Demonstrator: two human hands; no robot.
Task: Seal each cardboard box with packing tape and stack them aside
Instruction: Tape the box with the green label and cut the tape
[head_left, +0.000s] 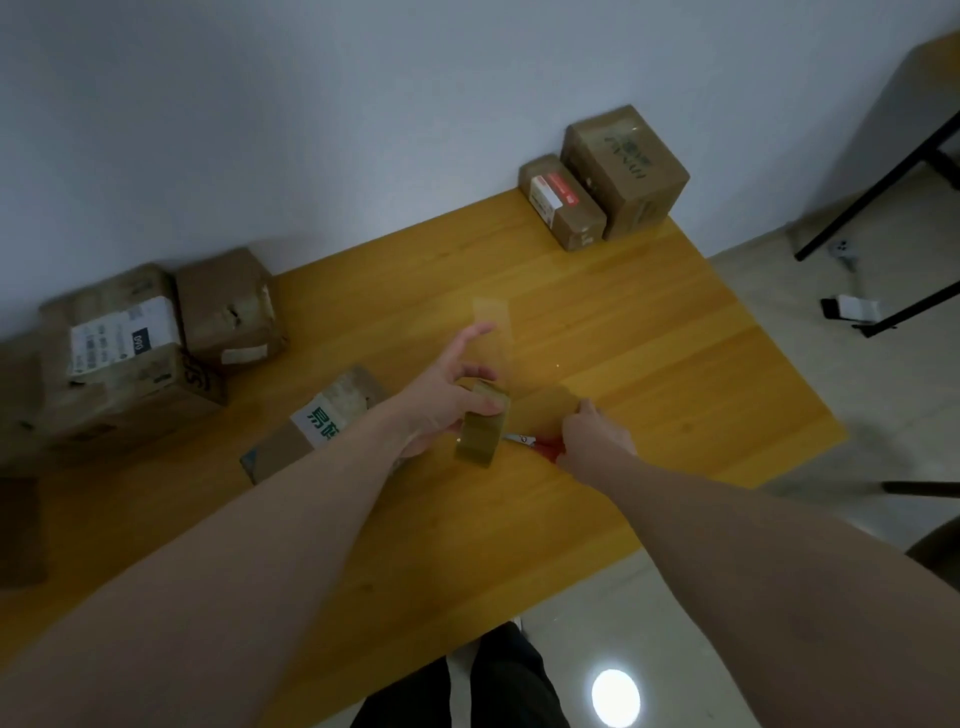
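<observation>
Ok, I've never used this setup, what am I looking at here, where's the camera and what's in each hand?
There is no machine here: one camera worn on a person's head looks down at their two bare arms over a wooden table. The left hand holds a roll of packing tape. The right hand pinches the end of a clear strip of tape pulled from the roll, and red-handled scissors lie just under it. Another loose strip sticks up near the left fingers. A cardboard box with green print sits under the left forearm. More boxes stand at the far left and two at the far right corner.
</observation>
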